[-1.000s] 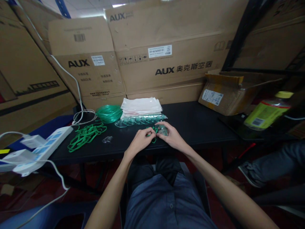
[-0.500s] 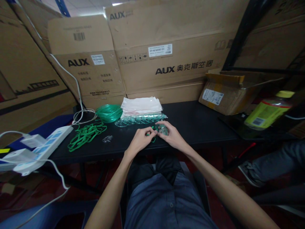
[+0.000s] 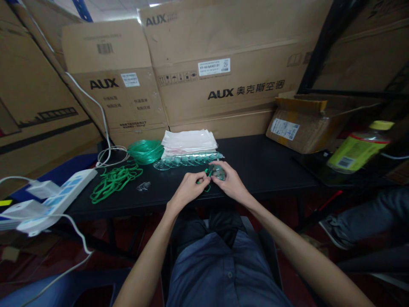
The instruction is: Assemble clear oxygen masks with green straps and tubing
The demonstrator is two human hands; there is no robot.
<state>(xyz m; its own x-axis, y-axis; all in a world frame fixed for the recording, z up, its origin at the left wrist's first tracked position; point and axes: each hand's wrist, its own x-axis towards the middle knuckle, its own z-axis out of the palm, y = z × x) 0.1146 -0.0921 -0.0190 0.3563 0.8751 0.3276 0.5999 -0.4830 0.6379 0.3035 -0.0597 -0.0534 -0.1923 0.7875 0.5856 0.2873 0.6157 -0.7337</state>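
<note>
Just over the front of the black table, my right hand is curled around a clear green-tinted plastic mask. My left hand pinches a green elastic strap at the mask's left side, and part of that strap hangs below the fingers. Both sets of fingertips almost meet; the exact point where strap and mask join is hidden. Behind my hands lies a row of similar nested masks. To the left are a tangle of green straps and a few small clear or metallic pieces.
A coil of green tubing and a stack of white bags stand at the back. At left is a white power strip with cables. An open carton and a yellow-capped bottle stand at right. A person's leg shows beyond.
The fingers of my left hand have closed more tightly on the strap beside the mask. My right hand keeps its hold, nearly in the same place.
</note>
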